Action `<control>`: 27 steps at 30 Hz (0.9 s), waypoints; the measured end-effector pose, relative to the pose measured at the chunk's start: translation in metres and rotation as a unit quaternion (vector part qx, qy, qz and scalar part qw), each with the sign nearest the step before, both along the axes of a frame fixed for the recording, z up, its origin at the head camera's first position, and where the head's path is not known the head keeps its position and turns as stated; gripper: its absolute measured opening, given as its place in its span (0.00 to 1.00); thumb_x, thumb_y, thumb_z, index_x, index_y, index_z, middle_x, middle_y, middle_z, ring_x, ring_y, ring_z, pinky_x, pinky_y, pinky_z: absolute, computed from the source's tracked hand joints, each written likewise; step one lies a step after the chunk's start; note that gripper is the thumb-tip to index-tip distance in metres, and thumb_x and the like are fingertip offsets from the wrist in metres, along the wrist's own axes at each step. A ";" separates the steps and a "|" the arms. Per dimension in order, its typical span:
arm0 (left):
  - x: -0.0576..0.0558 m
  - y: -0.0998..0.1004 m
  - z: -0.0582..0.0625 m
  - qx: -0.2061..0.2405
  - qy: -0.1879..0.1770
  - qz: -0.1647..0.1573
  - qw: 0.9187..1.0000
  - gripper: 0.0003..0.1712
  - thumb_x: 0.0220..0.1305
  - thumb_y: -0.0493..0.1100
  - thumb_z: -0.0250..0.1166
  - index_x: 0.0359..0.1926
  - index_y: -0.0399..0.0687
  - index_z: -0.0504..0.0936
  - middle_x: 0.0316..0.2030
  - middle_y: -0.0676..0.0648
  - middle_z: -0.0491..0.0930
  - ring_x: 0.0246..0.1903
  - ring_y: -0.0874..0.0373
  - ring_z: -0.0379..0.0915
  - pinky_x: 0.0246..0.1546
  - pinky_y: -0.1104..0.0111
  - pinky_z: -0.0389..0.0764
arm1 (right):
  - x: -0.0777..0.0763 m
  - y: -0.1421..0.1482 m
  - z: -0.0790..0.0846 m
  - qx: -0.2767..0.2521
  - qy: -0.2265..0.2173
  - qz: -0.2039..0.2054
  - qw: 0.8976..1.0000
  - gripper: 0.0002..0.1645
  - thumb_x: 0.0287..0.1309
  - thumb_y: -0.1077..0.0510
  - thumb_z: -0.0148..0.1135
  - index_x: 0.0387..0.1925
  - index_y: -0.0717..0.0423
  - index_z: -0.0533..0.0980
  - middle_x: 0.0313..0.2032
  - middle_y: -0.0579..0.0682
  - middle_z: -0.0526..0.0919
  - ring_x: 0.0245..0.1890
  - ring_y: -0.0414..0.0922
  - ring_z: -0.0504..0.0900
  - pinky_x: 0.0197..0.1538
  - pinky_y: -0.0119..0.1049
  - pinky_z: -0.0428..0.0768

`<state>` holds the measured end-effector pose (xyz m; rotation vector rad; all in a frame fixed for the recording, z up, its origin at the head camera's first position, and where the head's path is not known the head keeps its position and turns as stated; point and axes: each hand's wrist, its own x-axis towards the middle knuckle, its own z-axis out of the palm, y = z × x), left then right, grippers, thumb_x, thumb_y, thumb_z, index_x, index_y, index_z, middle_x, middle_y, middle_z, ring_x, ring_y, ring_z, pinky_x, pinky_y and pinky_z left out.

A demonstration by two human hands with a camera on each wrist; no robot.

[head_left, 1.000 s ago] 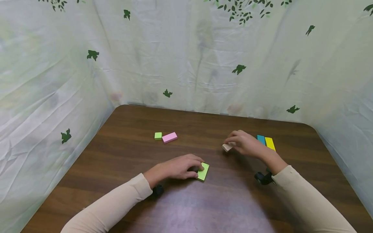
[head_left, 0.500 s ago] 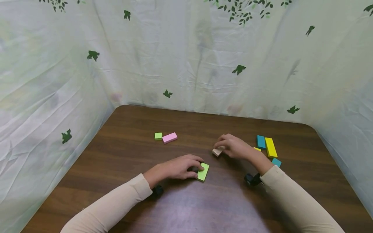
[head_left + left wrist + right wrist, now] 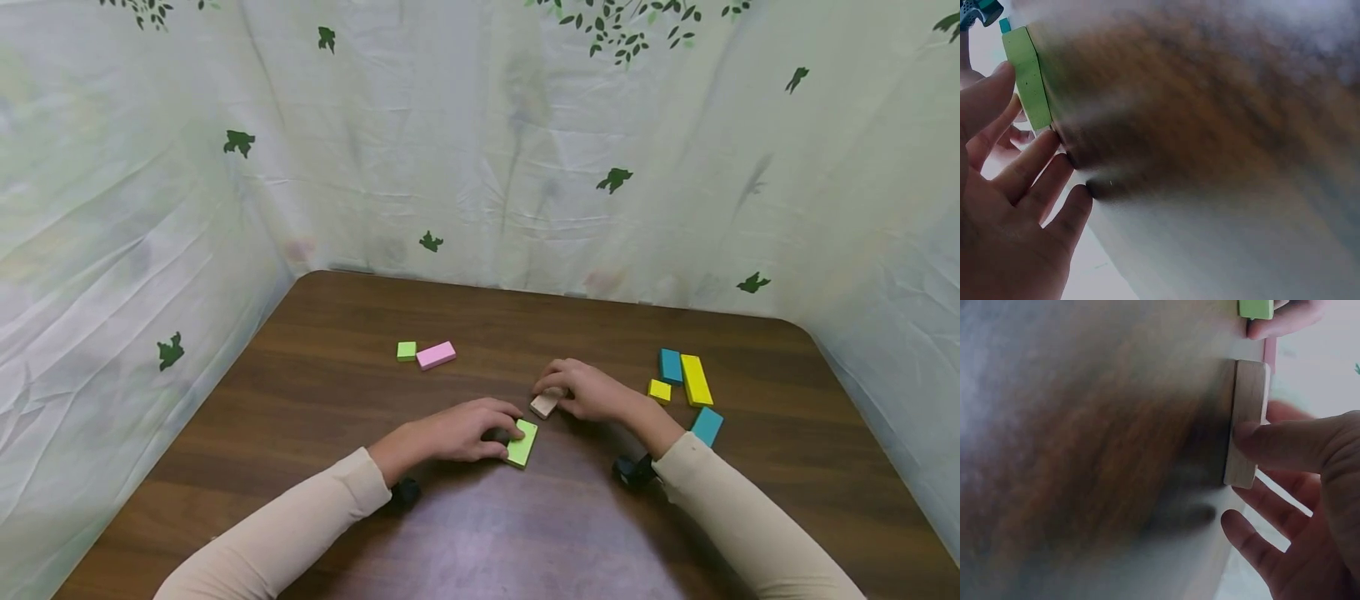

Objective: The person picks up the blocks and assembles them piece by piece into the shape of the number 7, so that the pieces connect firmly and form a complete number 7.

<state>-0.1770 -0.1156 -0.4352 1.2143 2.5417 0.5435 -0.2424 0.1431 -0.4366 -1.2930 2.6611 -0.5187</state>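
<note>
On the wooden table my left hand [image 3: 471, 429] holds a flat light-green block [image 3: 524, 446] between thumb and fingers. The same green block [image 3: 1027, 78] stands out in the left wrist view, the thumb at its near side. A plain wooden block [image 3: 543, 405] lies just beyond and to the right of the green one, a small gap between them. My right hand [image 3: 588, 392] pinches this wooden block. In the right wrist view the thumb presses on the long face of the wooden block [image 3: 1249, 394], and its lower edge is at the table surface.
Farther back at left lie a small green block [image 3: 407, 351] and a pink block [image 3: 437, 356]. At right are a blue block [image 3: 671, 367], a long yellow block [image 3: 697, 381], a small yellow block [image 3: 659, 392] and another blue block [image 3: 707, 425]. A patterned curtain surrounds the table.
My right hand has moved left and nearer with the wooden block, up close to the green block. The blocks at right have come into view behind it. My left hand has stayed put.
</note>
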 end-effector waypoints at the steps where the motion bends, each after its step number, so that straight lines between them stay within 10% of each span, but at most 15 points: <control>1: 0.000 0.000 0.000 0.000 0.004 0.000 1.000 0.18 0.67 0.46 0.65 0.57 0.51 0.83 0.66 0.45 0.74 0.67 0.50 0.68 0.68 0.57 0.69 | 0.000 0.000 0.000 -0.002 -0.001 -0.004 1.000 0.19 0.61 0.67 0.61 0.51 0.50 0.83 0.52 0.50 0.81 0.52 0.49 0.77 0.55 0.47 0.78; 27: 0.012 0.009 -0.002 0.032 0.066 0.021 0.997 0.17 0.63 0.42 0.68 0.53 0.49 0.84 0.54 0.46 0.79 0.55 0.53 0.75 0.57 0.61 0.76 | -0.001 -0.004 -0.003 -0.030 -0.025 0.007 0.999 0.20 0.59 0.67 0.64 0.53 0.52 0.82 0.54 0.51 0.81 0.53 0.50 0.77 0.55 0.49 0.77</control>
